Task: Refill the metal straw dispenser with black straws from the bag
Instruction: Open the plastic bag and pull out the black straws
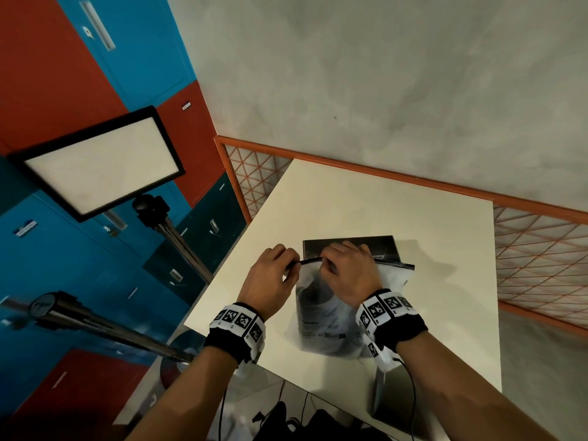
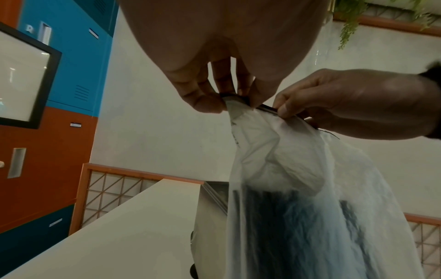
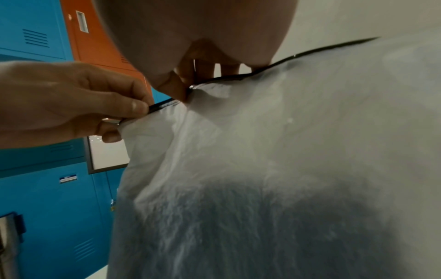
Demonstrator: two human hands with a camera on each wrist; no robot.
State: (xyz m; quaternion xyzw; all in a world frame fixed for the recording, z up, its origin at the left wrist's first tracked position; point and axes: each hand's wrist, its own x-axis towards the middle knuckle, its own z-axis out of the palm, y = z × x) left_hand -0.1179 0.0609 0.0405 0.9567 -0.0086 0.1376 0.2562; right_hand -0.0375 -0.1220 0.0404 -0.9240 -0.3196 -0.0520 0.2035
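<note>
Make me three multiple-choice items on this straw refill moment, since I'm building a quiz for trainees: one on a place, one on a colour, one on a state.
1. Where is the metal dispenser?
A. On the table, behind the bag
B. On the floor
C. In the left hand

2. What colour is the strip along the bag's top edge?
A. Red
B. Black
C. Yellow

3. What are the hands doing?
A. Both lie flat on the table
B. Both pinch the bag's top edge
C. One holds a loose straw

Answers:
1 A, its dark top shows behind the bag on the white table.
2 B, the strip reads black in all views.
3 B, the left hand and right hand pinch the strip.
</note>
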